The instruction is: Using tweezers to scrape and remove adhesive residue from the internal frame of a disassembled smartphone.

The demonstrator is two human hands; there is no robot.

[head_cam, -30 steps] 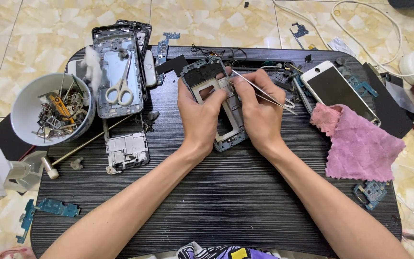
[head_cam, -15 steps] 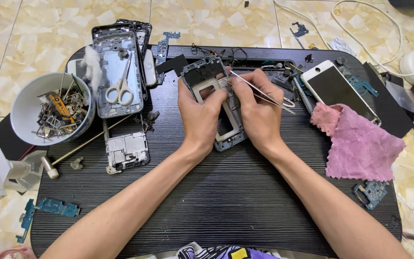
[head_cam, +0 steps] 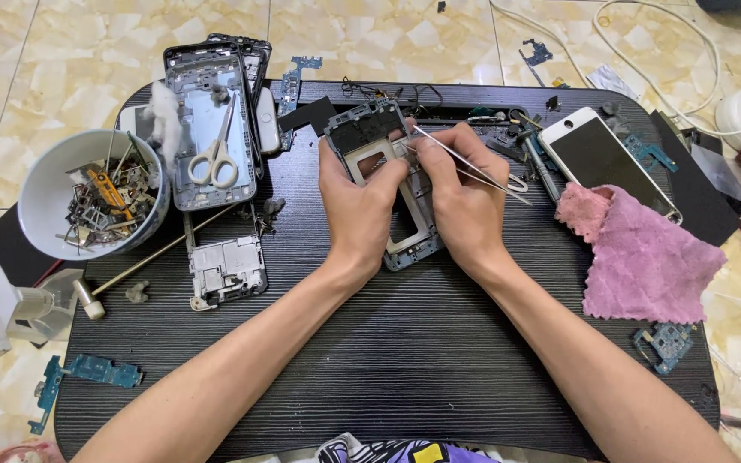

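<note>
My left hand (head_cam: pixel 358 206) grips a dismantled phone frame (head_cam: pixel 370 141) on the black ribbed board (head_cam: pixel 388 377), thumb lying across its middle. My right hand (head_cam: pixel 465 201) presses on the frame's right side and holds metal tweezers (head_cam: pixel 473 165), their tips at the frame's upper part and their back end pointing right. The lower end of the frame (head_cam: pixel 409 253) shows between my wrists.
A white bowl (head_cam: pixel 45 193) of small metal parts stands at left. Scissors (head_cam: pixel 214 163) lie on stacked phone shells behind it. A loose phone plate (head_cam: pixel 226 270), a thin rod (head_cam: pixel 160 253), a white phone (head_cam: pixel 606 163) and a pink cloth (head_cam: pixel 641 257) surround the hands.
</note>
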